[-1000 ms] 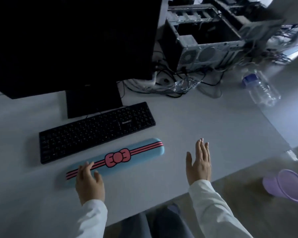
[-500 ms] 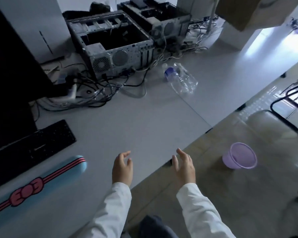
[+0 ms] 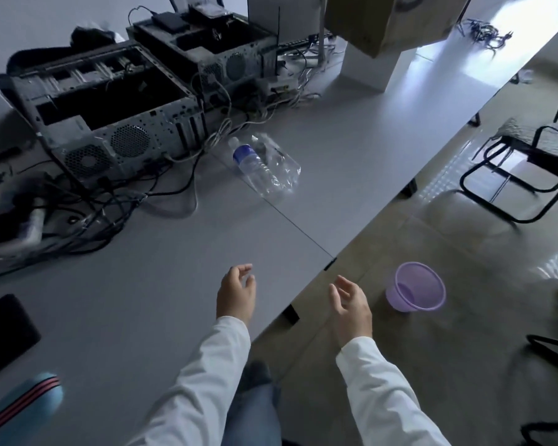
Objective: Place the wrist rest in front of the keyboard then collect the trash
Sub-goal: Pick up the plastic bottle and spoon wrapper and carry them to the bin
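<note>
The blue wrist rest (image 3: 23, 405) with pink stripes lies at the bottom left, just below the black keyboard's corner (image 3: 4, 333). A clear plastic bottle (image 3: 255, 167) with a blue label lies on its side on the grey desk (image 3: 142, 300), partly on a clear plastic wrapper (image 3: 284, 169). My left hand (image 3: 236, 292) hovers over the desk near its front edge, fingers loosely curled, holding nothing. My right hand (image 3: 348, 304) is past the desk edge, over the floor, open and empty. A purple bin (image 3: 416, 291) stands on the floor to its right.
Two open computer cases (image 3: 116, 117) and a tangle of cables (image 3: 62, 214) fill the back left of the desk. A cardboard box (image 3: 390, 20) sits at the back. Black metal chairs (image 3: 525, 162) stand on the floor at right.
My view has swung right, pushing the wrist rest and keyboard to the left edge. My left hand left the wrist rest; both hands moved toward the desk's right front edge.
</note>
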`<state>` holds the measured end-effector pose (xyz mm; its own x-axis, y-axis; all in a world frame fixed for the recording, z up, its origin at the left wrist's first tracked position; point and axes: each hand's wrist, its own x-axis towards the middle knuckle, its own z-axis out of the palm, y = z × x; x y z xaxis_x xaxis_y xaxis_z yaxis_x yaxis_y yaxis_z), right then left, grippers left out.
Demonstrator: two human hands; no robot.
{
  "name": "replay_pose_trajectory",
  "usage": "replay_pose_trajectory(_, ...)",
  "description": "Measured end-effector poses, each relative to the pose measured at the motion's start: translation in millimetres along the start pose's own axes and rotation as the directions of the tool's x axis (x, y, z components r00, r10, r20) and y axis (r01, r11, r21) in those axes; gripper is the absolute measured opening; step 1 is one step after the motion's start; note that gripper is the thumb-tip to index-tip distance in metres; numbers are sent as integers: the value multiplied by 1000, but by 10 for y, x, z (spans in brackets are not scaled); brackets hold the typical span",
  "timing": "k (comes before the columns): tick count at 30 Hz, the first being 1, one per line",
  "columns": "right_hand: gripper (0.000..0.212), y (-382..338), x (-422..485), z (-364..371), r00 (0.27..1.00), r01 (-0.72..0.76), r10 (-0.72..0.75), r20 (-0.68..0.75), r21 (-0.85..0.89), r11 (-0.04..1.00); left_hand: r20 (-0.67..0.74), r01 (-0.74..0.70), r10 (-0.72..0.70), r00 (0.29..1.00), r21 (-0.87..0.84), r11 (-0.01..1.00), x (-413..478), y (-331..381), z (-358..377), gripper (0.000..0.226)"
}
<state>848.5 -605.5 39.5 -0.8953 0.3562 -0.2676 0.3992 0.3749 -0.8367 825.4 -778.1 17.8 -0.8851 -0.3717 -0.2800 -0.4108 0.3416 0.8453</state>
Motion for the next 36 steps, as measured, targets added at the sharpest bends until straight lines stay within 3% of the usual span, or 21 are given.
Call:
replay_pose_trajectory(8, 39, -419, 958, 19, 1000, 17, -18, -10, -32, 999, -38, 27, -29, 999, -45, 999, 887, 529, 260, 29)
replay_pose_trajectory(16, 47, -798, 1752, 301, 998, 26, -19, 55, -119, 993, -47, 177, -188, 981, -175, 968, 1657, 865, 336, 36)
replay_pose_trajectory(26, 63, -991, 2476, 843, 993, 33, -1, 118, -269, 963, -37, 351, -364, 931, -193, 916, 2308, 863, 390, 56)
replay_pose_trajectory(36, 80, -1236, 3231, 1252, 977, 98, -22, 213, -356, 929, -101, 402, -439, 893, -261, 877, 2775, 925, 610, 67)
